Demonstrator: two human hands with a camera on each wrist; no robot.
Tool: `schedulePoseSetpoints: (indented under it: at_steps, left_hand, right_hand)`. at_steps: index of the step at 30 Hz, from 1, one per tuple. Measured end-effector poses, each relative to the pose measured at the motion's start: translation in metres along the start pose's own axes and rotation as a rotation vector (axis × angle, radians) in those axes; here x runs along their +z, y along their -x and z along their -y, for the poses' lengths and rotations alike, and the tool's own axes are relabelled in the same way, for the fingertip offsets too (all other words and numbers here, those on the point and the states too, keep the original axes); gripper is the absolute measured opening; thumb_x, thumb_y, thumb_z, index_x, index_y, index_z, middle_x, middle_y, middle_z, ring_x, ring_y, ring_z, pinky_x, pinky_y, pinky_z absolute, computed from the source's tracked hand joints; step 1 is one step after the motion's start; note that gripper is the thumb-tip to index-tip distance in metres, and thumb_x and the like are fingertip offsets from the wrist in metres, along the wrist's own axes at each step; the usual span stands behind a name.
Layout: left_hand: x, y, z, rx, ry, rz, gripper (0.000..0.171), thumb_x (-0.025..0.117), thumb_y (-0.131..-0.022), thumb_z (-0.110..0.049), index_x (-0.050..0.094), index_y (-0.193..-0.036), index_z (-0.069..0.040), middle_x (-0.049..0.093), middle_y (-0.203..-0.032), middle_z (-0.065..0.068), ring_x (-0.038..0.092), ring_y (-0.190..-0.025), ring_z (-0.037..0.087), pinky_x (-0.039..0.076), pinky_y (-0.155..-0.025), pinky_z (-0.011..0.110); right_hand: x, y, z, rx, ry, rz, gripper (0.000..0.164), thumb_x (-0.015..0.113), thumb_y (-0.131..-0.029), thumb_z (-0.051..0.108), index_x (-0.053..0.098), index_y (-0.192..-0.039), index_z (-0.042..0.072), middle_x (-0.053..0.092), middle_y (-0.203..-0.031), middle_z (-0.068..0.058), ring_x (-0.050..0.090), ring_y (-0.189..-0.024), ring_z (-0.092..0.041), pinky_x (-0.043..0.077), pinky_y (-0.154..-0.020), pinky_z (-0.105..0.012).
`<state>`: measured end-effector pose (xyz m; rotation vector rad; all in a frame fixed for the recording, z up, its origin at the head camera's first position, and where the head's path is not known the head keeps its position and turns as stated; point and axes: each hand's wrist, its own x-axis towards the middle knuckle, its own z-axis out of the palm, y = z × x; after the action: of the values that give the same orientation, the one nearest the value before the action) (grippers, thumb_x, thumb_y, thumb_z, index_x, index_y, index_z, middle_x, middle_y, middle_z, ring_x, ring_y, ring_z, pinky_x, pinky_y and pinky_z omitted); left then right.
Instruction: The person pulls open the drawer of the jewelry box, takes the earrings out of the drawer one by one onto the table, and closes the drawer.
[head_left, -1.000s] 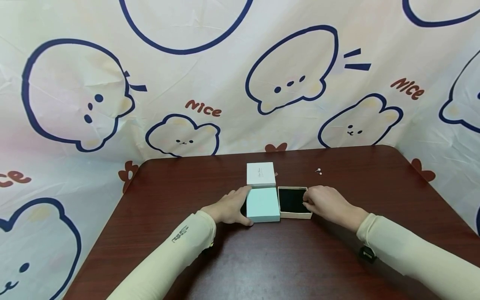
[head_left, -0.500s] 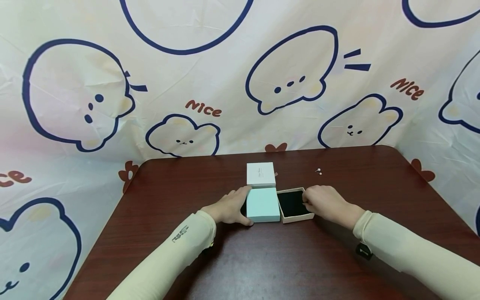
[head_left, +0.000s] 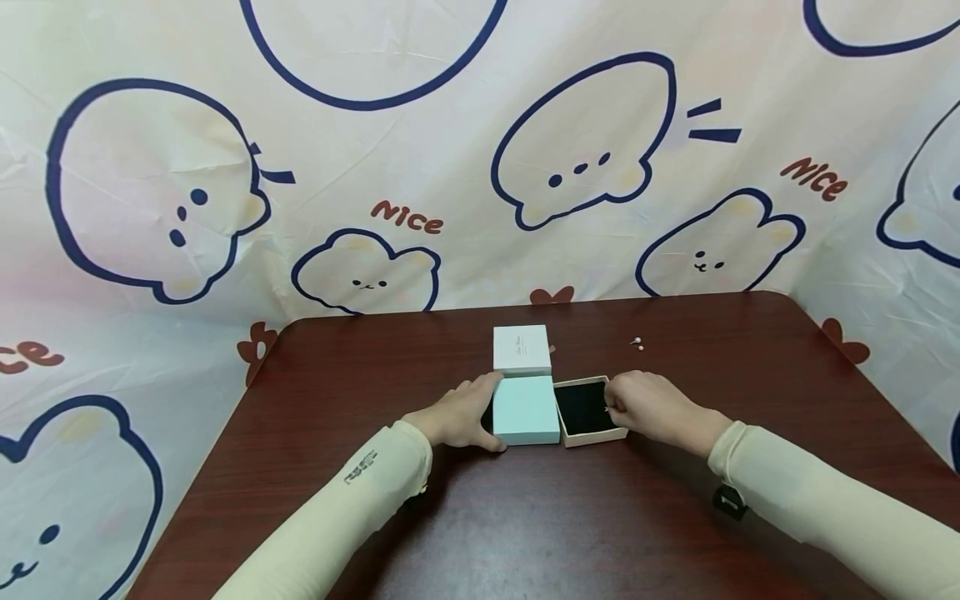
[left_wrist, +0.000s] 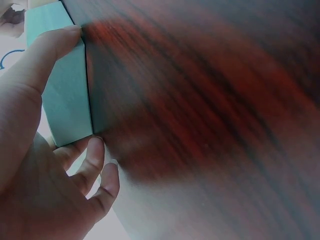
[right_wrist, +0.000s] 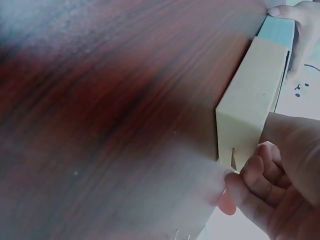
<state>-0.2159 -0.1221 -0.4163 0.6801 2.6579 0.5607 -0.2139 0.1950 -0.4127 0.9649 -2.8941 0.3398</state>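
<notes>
My left hand (head_left: 459, 413) grips a light blue box (head_left: 527, 410) by its left side. In the left wrist view the thumb (left_wrist: 62, 42) lies along the box's blue side, with the other fingers at its far corner. Right beside it, slightly turned, stands a shallow cream box (head_left: 592, 439) with a black lining (head_left: 585, 407). My right hand (head_left: 651, 406) has its fingers curled at this box's right wall. The right wrist view shows the fingertips pinching at the wall by a narrow brown strip (right_wrist: 233, 158).
A white lidded box (head_left: 522, 348) with small print stands behind the blue box. Two small white-beaded pieces, like earrings (head_left: 637, 342), lie at the back right of the dark wooden table (head_left: 495, 525). A patterned cloth (head_left: 465, 167) hangs behind the table.
The cream box has turned slightly, its right end coming nearer to me, with the right hand on it. Between half a second ago and now, little differs. The left hand has stayed still.
</notes>
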Motion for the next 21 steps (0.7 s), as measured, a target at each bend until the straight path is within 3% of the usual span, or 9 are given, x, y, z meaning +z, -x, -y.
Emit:
schedulePoseSetpoints:
  at_steps: [12, 21]
  left_hand:
    - [0.0006, -0.0003, 0.0009, 0.005, -0.001, 0.002, 0.110, 0.087, -0.079, -0.040, 0.020, -0.160, -0.009, 0.036, -0.161, 0.011, 0.039, -0.143, 0.035, 0.034, -0.116, 0.055]
    - [0.0009, -0.0007, 0.0007, 0.003, -0.001, -0.001, 0.109, 0.087, -0.079, -0.039, 0.021, -0.160, -0.011, 0.039, -0.158, 0.010, 0.041, -0.140, 0.033, 0.035, -0.116, 0.055]
  right_hand:
    - [0.0046, 0.0044, -0.0041, 0.016, -0.116, -0.039, 0.021, 0.071, -0.085, 0.002, 0.062, -0.072, 0.016, 0.041, -0.059, 0.012, 0.039, -0.057, -0.001, 0.035, -0.054, -0.020]
    - [0.0064, 0.0071, -0.0058, 0.069, -0.208, -0.104, 0.012, 0.072, -0.085, 0.003, 0.070, -0.078, 0.013, 0.051, -0.061, 0.011, 0.042, -0.055, 0.000, 0.037, -0.053, -0.020]
